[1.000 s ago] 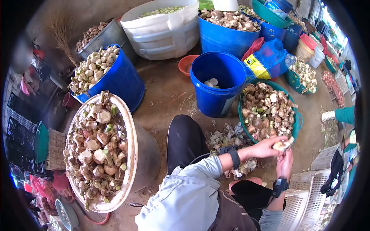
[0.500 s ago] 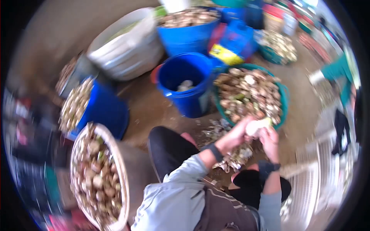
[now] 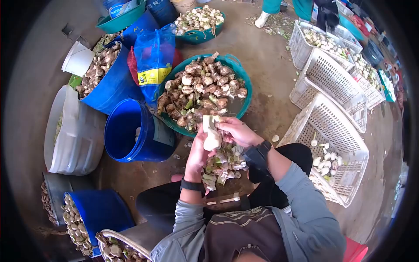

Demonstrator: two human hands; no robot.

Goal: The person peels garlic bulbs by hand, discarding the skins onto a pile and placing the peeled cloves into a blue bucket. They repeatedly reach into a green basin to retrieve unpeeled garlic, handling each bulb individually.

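Note:
A white, peeled garlic bulb (image 3: 212, 136) with a pale green stem end sits between my hands, above the near rim of a green tub (image 3: 248, 94). My left hand (image 3: 198, 150) is closed around its left side. From the right, my right hand (image 3: 240, 131) pinches it near the stem, fingers bent; its fingertips are partly hidden. Brown, unpeeled garlic bulbs (image 3: 205, 83) fill the tub just beyond. Below my hands, a heap of papery peelings (image 3: 224, 163) lies on the floor between my legs.
A blue bucket (image 3: 126, 131) with something white inside stands left of the tub. White plastic crates (image 3: 349, 174) line the right side, the nearest holding peeled bulbs (image 3: 327, 163). More filled buckets stand left. Another person's white boot (image 3: 262, 19) shows at the top.
My view has swung to the right, bringing the crates fully into sight. The bulb stays between both hands, now held more upright.

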